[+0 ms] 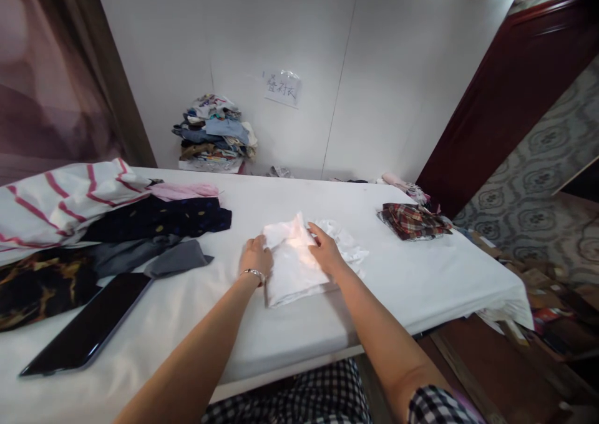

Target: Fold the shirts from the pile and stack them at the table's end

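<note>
The left hand [256, 256] and right hand [325, 252] touch opposite sides of a white garment [297, 271] on the white-covered desk [299, 193]. A glossy black slab [93, 321] lies near left, a striped cloth [70, 202] farther left, plaid clothing [412, 220] right, and a clothes heap [218, 133] far left.

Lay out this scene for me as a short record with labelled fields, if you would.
Left hand: the left hand on the left edge of a white cloth
Right hand: the right hand on the cloth's right side
Table, left: striped cloth, glossy black flat object
Table, right: plaid cloth
Behind: clothes pile, paper sign on the wall
</note>
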`<state>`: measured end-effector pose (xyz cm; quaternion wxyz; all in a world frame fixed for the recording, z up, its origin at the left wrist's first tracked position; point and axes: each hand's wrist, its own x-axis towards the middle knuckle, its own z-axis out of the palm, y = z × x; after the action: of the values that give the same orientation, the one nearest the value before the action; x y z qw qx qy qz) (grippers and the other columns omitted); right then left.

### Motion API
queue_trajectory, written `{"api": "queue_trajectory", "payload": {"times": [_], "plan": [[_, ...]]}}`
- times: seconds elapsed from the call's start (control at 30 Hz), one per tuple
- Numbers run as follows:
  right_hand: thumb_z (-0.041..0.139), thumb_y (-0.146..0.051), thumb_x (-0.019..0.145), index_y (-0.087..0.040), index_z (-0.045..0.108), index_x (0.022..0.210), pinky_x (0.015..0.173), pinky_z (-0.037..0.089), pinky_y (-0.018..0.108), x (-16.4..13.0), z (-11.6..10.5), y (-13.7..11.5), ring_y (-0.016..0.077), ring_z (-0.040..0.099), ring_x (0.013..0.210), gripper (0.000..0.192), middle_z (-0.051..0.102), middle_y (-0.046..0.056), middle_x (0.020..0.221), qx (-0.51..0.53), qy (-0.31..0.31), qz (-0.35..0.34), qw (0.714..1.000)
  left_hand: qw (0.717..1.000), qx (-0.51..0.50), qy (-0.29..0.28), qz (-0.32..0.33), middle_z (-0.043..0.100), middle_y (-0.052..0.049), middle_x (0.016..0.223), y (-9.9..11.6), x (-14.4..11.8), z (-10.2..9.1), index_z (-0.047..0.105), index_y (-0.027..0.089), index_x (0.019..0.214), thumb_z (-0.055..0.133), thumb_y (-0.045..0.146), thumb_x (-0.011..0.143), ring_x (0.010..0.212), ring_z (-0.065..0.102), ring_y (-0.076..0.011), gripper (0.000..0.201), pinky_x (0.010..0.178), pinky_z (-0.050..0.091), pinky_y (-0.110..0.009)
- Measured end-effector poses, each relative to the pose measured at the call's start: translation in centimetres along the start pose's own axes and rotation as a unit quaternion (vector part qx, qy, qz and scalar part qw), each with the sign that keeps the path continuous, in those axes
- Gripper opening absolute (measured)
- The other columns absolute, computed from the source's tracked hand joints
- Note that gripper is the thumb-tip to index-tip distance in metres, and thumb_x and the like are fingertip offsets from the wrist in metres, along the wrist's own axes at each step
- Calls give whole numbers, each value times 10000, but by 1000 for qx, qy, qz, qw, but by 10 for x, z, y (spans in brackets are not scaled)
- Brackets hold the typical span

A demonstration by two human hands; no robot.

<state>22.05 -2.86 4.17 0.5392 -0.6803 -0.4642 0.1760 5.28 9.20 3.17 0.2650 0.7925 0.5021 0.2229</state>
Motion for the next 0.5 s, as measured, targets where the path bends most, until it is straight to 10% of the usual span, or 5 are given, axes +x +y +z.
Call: {"api": "queue_trajectory", "payload": {"times": [0.23,0.5], "plan": [[567,-124,646,-244,502,1369,740,545,300,6,2,21,178,658,841,736,642,67,1222,-50,31,147,987,1000,-5,9,13,523,-151,1322,-4,-3,-6,550,161,1237,423,158,824,1114,574,-253,432,964,442,-355],[564,-210,745,-263,633,1214,966,483,383,-32,-21,33,214,615,1084,477,647,45,1225,-128,86,0,988,999,13,-16,35,516,-138,1336,-1,-4,-6,573,163,1211,403,156,833,1158,544,-269,415,977,432,-368]]}}
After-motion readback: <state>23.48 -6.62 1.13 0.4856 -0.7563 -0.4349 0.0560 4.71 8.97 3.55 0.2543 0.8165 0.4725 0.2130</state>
